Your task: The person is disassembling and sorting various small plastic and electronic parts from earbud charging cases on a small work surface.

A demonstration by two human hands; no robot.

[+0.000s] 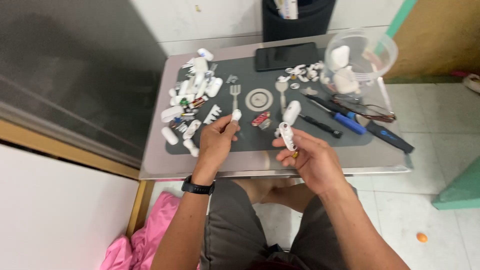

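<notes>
My left hand pinches a small white plastic piece between thumb and fingers above the dark grey mat. A black watch band wraps that wrist. In my right hand I hold a white oblong plastic shell, tilted up from the fingers, with a small yellow bit showing underneath. Both hands hover over the near edge of the small metal table. A second white shell lies on the mat just beyond my right hand, and a small red part sits between the hands.
A heap of white shells and small parts fills the mat's left side. Screwdrivers with blue and black handles, glasses, a clear plastic tub, a black phone and loose white bits lie right and behind. Pink cloth lies below.
</notes>
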